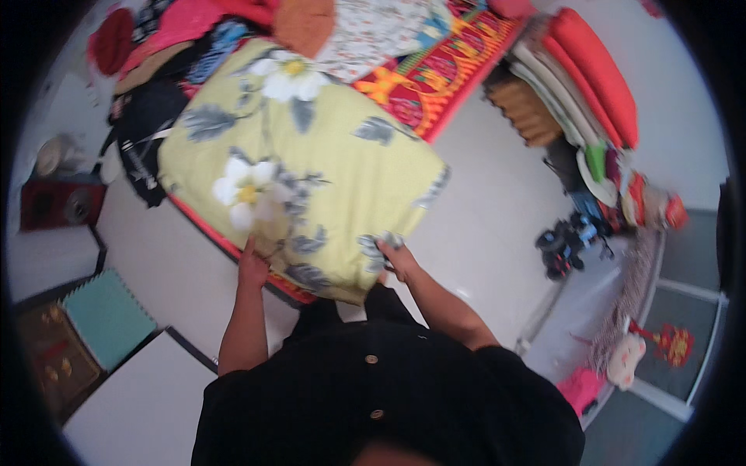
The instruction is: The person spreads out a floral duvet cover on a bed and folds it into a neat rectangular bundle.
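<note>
A yellow-green cloth [326, 151] printed with white flowers and grey leaves spreads out in front of me, probably a piece of bedding. My left hand [254, 268] grips its near left edge, thumb on top and the other fingers hidden beneath. On the near right edge, my right hand [397, 259] pinches the same cloth, with its fingertips partly under the fabric. Between the two hands the near edge sags towards my lap. A red patterned mat [443, 76] shows from under the cloth at the far right and along its left side.
Heaped clothes [192, 35] and a black bag [143, 140] lie at the far left. Folded bedding [588, 76] is stacked at the far right. A dark toy vehicle [574, 239] stands on the right. At left are a red box [61, 201] and a green foam mat [108, 320].
</note>
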### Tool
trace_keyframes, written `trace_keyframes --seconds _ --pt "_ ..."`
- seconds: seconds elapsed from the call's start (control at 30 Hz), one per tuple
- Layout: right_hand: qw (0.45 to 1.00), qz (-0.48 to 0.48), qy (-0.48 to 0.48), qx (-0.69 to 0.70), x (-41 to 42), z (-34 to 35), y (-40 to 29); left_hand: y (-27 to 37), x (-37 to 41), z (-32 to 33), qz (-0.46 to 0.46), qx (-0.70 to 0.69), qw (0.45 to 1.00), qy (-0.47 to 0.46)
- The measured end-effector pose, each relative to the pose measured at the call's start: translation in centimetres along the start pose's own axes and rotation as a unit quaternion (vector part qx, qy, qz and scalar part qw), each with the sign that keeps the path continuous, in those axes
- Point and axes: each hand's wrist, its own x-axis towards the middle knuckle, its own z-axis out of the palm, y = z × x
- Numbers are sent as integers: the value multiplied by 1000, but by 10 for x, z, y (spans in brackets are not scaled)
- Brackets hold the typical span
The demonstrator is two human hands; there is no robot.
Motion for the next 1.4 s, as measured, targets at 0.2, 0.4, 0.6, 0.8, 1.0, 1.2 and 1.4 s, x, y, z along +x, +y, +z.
trace_keyframes --seconds 0.2,0.4,0.6,0.8,1.0,1.2,1.4 --pt "999 27 -11 18 11 31 79 136 62 37 124 28 990 58" --pt "987 111 -69 95 -17 35 75 176 78 27 247 132 939 201" --pt "995 65 -76 -16 -40 73 59 177 92 -54 258 146 940 169" --pt "985 23 -134 111 2 67 77 223 121 -50 140 77 983 93" --pt "945 150 -126 261 37 72 99 244 131 -54 79 43 995 37" --pt "886 248 -175 352 36 61 125 263 110 -36 113 21 993 19" --pt "947 66 -154 275 -52 52 54 273 51 46 145 43 987 -60"
